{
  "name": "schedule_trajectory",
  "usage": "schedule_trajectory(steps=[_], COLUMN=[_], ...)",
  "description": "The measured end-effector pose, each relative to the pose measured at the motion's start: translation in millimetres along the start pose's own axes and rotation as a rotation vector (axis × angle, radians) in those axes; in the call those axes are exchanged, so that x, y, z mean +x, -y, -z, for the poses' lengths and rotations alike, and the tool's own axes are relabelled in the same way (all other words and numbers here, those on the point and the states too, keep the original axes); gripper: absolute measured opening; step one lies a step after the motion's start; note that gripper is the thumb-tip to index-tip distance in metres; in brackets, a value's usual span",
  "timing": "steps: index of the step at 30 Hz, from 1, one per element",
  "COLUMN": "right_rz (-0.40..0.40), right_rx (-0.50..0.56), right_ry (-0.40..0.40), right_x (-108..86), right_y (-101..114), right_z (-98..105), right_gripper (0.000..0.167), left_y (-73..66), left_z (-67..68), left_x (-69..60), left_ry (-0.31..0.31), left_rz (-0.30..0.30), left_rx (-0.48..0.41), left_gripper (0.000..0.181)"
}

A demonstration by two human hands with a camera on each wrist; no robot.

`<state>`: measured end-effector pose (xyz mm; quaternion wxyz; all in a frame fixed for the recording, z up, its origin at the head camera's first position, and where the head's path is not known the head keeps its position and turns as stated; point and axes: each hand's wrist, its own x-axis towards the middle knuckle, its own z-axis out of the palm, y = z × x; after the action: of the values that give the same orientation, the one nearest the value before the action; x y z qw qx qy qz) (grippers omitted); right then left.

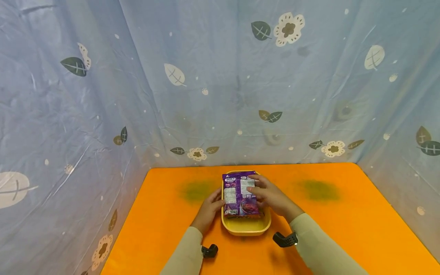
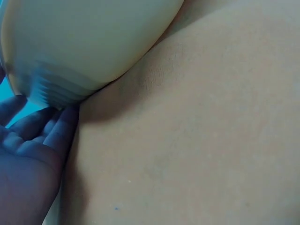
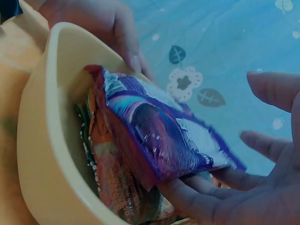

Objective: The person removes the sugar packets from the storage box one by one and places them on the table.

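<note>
A yellow basin (image 1: 245,229) holds a purple packet (image 1: 248,206) lying near its top. My left hand (image 1: 208,211) grips the basin's left side, its fingers against the outer wall; in the left wrist view the hand (image 2: 33,154) touches the lower wall of the basin (image 2: 108,37). My right hand (image 1: 275,196) is at the packet's right edge. In the right wrist view, that hand (image 3: 253,187) has some fingers beneath the tilted packet (image 3: 154,136), while two digits stand spread away from it. Green and orange-red packaging (image 3: 112,173) lies below inside the basin.
The basin stands on an orange tabletop (image 1: 165,214) with two greenish patches. Blue curtains (image 1: 213,76) with leaf and flower prints rise behind the table and along both sides. Dark devices (image 1: 285,239) are strapped at both wrists.
</note>
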<state>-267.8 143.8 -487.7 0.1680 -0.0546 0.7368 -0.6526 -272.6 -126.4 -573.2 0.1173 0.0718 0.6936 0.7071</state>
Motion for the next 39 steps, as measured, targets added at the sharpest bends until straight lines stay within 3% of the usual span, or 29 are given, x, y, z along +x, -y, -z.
schedule_trajectory(steps=[10,33,39], right_rz=[0.034,0.049,0.114], right_rx=[0.040,0.025,0.051], right_ry=[0.019,-0.070,-0.061], right_x=[4.1,1.1,-1.5], right_y=[-16.2,-20.8,-19.2], right_z=[-9.5,-13.8,-9.7], right_gripper=[0.066,0.062,0.061], left_y=[-1.0,3.2,4.5], left_z=[-0.8,0.3,0.3], left_x=[-1.2,-4.8,-5.1], left_ry=[-0.001,0.008,0.018], left_rz=[0.020,0.000,-0.015], left_rx=[-0.027,-0.029,-0.030], left_gripper=[0.070,0.068,0.068])
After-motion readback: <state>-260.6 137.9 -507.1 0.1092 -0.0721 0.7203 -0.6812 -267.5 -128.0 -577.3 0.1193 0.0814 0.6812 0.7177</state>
